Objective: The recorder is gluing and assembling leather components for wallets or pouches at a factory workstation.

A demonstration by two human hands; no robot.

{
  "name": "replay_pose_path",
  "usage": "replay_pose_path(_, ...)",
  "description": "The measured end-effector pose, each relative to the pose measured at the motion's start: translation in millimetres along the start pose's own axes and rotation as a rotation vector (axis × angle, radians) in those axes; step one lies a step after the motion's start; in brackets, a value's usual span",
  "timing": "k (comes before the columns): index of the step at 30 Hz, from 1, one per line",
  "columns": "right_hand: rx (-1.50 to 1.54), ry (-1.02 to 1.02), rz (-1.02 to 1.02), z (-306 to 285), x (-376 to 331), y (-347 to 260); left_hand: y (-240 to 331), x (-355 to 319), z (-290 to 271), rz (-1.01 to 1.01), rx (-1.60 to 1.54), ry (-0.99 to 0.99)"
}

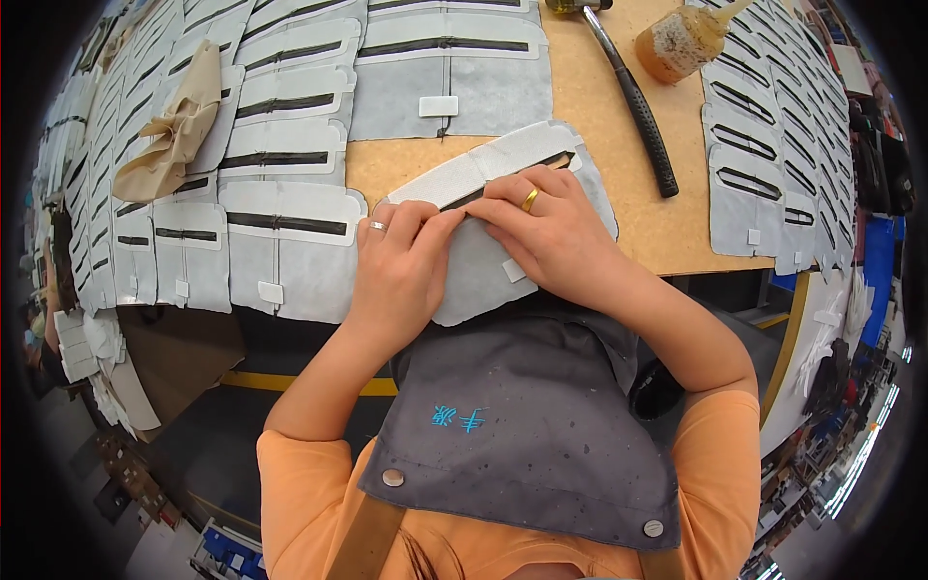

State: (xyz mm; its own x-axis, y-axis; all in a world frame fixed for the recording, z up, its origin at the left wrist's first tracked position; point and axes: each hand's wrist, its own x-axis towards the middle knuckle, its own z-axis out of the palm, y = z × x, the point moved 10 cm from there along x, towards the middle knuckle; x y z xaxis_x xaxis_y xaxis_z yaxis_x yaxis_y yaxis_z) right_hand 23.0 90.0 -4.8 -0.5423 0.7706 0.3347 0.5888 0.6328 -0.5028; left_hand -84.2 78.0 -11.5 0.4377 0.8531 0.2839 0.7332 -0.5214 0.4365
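A grey panel (474, 280) of sheet material, with a white band (445, 179) and a black strip along a slot, lies tilted at the table's near edge. My left hand (406, 261), wearing a silver ring, has its fingers closed on the panel at the left end of the black strip. Close beside it, my right hand (556, 227), with a gold ring, pinches along the same strip. The two sets of fingertips almost meet at the slot's lower edge. What lies under the fingers is hidden.
Rows of similar grey panels (290, 251) overlap on the left, and more panels (739, 208) lie on the right. Crumpled tan material (179, 126) rests on the left rows. A black-handled hammer (638, 111) and a glue bottle (677, 46) are on the brown tabletop (657, 222).
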Motion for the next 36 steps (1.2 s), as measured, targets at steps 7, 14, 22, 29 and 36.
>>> replay_pose_path(7, -0.242, -0.101, -0.106, 4.9, -2.8, -10.7, -8.8, -28.5, -17.3, -0.011, 0.094, -0.001)
replay_pose_path(14, -0.205, -0.163, -0.246, 24.9, 8.9, -43.7, -20.6, -35.4, -20.7, -0.103, -0.032, 0.062)
replay_pose_path(22, -0.420, 0.180, -0.027, -48.9, 26.5, 43.3, -10.2, -37.6, -21.6, -0.042, 0.049, 0.072)
replay_pose_path(29, -0.662, 0.168, 0.553, -68.9, 27.7, 175.3, 38.1, -15.5, 6.6, 0.176, -0.040, -0.006)
replay_pose_path(36, 0.132, 0.187, 0.422, -97.5, -1.7, 68.2, 29.2, -20.8, 14.5, 0.162, -0.044, 0.004)
